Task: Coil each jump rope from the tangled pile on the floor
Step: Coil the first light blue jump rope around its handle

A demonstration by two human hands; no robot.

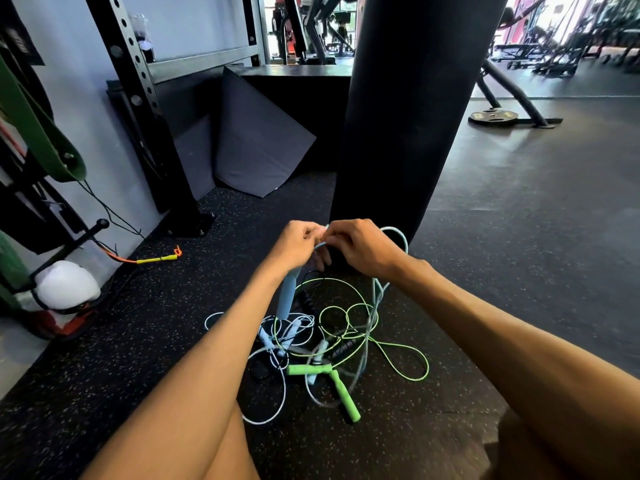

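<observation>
Speckled rubber floor [138,358] carries the tangled pile [329,344]; above it left hand [298,244] and right hand [362,247] both pinch the pale blue rope [288,296], probably teasing it free for coiling

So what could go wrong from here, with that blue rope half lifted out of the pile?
1. The blue rope, pinched by the left hand and right hand, runs down through loops of the green rope. Pulling up may tighten a knot or drag the green one along.
2. The blue handle dangles under the left hand, above the pile. It could swing and snag another loop.
</observation>
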